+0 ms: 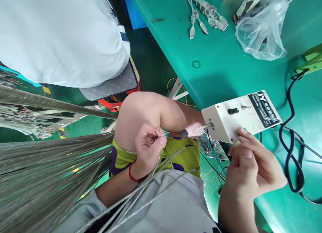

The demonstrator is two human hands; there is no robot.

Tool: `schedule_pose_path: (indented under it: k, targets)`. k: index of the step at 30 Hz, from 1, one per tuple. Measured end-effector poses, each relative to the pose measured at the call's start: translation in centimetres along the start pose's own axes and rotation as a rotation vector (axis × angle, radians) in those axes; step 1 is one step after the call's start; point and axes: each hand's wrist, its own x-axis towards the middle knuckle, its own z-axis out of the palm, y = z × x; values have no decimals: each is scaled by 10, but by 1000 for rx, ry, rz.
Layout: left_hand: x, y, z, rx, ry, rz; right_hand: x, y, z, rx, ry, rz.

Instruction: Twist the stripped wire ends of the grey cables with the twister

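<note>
Over my lap, my left hand [151, 147] is closed in a pinch on the stripped end of a cable, where thin coloured wires [162, 135] stick out between thumb and fingers. To its right, a white boxed wire-twisting machine [223, 125] labelled JY juts past the table edge, with a knob and a toggle switch on its face. Its shaft carries a pinkish sleeve [193, 129] with a dark tip pointing at the wires. My right hand [254, 169] has its fingers curled against the machine's near edge, one fingertip on the face. More grey cables [173, 156] with stripped ends lie across my lap.
On the green table [213, 72] lie clear-plugged USB cables [211, 16], a plastic bag [263, 28] and a black cord [289, 139]. Long grey cables [50, 166] hang at left. A co-worker in white [62, 35] sits at upper left. Below the table stands a fan [213, 147].
</note>
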Motion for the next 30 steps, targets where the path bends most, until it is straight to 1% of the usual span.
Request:
schedule_pose_path:
  k: [1, 3, 4, 5, 6, 8, 9, 10, 11, 14, 16, 21, 25, 30]
  targets:
    - [-1, 0, -1, 4, 2, 10, -4, 0, 1, 26, 48, -17]
    - [-4, 1, -2, 49, -29, 42, -17, -2, 4, 131, 124, -109]
    - [-6, 2, -2, 76, -59, 67, -25, -5, 7, 190, 88, -119]
    - [-7, 3, -2, 100, -93, 96, -33, -10, 10, 246, 0, -88]
    - [-8, 5, -1, 119, -130, 127, -42, -15, 13, 296, -130, -10]
    - [-8, 10, 1, 151, -197, 181, -56, -29, 19, 384, -386, 243]
    - [-7, 13, 3, 164, -229, 198, -61, -36, 23, 423, -476, 373]
    - [-5, 16, 3, 175, -258, 208, -64, -42, 28, 468, -535, 479]
    - [-4, 19, 4, 186, -287, 214, -65, -48, 32, 516, -558, 567]
    - [0, 26, 2, 228, -371, 211, -63, -53, 45, 621, -529, 769]
    - [0, 27, 0, 250, -409, 206, -61, -51, 50, 655, -494, 842]
    - [-2, 26, -2, 272, -469, 211, -56, -45, 49, 688, -483, 912]
    - [-1, 28, 0, 284, -473, 221, -50, -50, 51, 739, -513, 1017]
    - [1, 29, 0, 281, -453, 249, -44, -55, 59, 836, -510, 1124]
